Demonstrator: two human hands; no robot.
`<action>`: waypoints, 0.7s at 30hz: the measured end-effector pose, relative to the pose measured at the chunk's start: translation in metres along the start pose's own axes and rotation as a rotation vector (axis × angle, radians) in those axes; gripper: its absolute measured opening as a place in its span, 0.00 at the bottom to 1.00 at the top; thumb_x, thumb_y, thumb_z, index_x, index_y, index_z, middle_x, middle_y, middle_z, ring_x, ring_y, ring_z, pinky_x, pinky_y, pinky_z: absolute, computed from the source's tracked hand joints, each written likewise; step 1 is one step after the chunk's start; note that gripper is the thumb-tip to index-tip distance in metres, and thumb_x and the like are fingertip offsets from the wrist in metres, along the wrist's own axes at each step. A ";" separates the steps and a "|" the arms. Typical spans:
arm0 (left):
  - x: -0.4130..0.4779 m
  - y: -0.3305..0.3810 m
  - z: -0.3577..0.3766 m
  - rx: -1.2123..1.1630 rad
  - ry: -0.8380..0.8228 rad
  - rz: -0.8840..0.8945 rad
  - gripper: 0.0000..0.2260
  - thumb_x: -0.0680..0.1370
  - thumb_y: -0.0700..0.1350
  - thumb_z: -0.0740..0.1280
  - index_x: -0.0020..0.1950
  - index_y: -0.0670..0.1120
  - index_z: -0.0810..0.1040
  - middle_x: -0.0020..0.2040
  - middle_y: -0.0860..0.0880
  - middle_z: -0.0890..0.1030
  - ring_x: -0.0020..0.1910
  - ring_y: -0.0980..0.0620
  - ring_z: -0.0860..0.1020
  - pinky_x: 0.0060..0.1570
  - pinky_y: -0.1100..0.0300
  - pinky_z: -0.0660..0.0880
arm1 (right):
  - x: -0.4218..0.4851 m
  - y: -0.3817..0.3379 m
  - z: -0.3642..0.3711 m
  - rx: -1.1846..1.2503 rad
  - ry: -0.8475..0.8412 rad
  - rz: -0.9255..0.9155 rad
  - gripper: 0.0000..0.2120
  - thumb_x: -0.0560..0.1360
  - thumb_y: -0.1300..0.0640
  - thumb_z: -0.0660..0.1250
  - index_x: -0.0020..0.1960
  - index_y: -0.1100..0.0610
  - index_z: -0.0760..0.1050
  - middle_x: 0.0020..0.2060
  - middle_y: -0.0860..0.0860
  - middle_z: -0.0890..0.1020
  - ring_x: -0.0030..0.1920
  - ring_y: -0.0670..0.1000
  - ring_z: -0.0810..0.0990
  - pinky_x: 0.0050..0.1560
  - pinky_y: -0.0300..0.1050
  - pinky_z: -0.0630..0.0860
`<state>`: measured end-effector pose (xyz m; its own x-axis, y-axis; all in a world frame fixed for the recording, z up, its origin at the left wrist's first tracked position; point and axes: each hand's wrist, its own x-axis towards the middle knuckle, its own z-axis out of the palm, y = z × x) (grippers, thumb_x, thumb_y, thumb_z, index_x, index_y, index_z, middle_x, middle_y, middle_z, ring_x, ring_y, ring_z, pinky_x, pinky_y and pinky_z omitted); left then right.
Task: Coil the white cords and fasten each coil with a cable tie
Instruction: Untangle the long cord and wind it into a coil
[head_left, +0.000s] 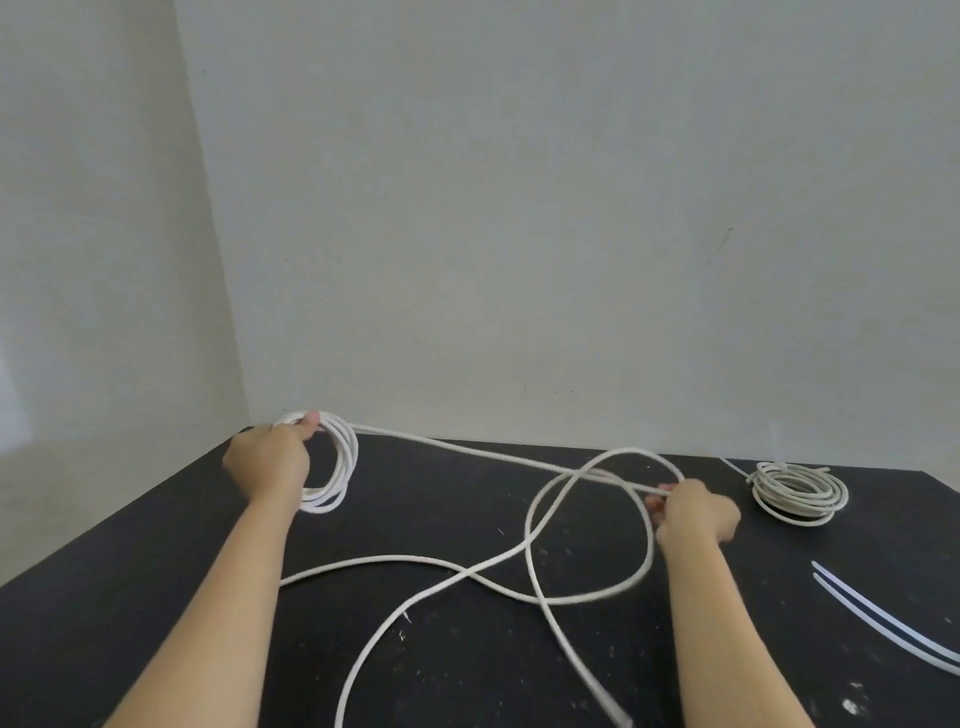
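My left hand (272, 460) grips a small coil of white cord (337, 467) held upright at the table's far left. From that coil a taut strand runs right to my right hand (693, 512), which pinches it between curled fingers. The loose remainder of this cord (530, 540) loops over the black table (156, 597) between my arms and trails toward the near edge. A second, finished-looking coil (800, 491) lies flat at the far right with a cable tie tail sticking out at its left. Two loose white cable ties (883, 618) lie at the right.
A pale wall stands right behind the table's far edge, with a corner at the left. The tabletop carries small white specks and scuffs. The table's left edge slants toward me at the lower left.
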<state>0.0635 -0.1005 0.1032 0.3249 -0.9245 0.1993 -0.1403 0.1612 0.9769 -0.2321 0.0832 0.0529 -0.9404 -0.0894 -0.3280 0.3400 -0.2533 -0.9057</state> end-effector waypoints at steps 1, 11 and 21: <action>-0.002 0.000 0.001 -0.045 -0.006 -0.018 0.14 0.72 0.47 0.74 0.41 0.37 0.76 0.39 0.42 0.75 0.42 0.45 0.73 0.45 0.53 0.70 | 0.000 0.009 -0.001 -0.186 -0.006 -0.041 0.10 0.78 0.65 0.59 0.52 0.71 0.74 0.40 0.62 0.80 0.34 0.59 0.80 0.33 0.49 0.77; -0.031 0.004 0.023 -0.222 -0.242 0.102 0.18 0.70 0.41 0.74 0.24 0.43 0.70 0.25 0.45 0.65 0.28 0.46 0.62 0.36 0.54 0.63 | -0.051 0.040 0.020 -1.068 -0.247 -0.813 0.29 0.74 0.56 0.63 0.73 0.54 0.58 0.71 0.57 0.60 0.68 0.61 0.58 0.63 0.59 0.65; -0.023 0.015 0.014 -0.265 -0.187 0.151 0.21 0.70 0.43 0.74 0.26 0.41 0.64 0.25 0.47 0.62 0.31 0.45 0.61 0.34 0.53 0.62 | -0.015 0.061 0.023 -1.328 -0.312 -0.783 0.16 0.79 0.61 0.57 0.64 0.66 0.67 0.60 0.62 0.74 0.57 0.58 0.76 0.51 0.46 0.75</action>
<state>0.0409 -0.0821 0.1125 0.1392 -0.9266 0.3493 0.0816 0.3623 0.9285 -0.1974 0.0469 0.0087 -0.7831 -0.5772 0.2317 -0.6120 0.6487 -0.4524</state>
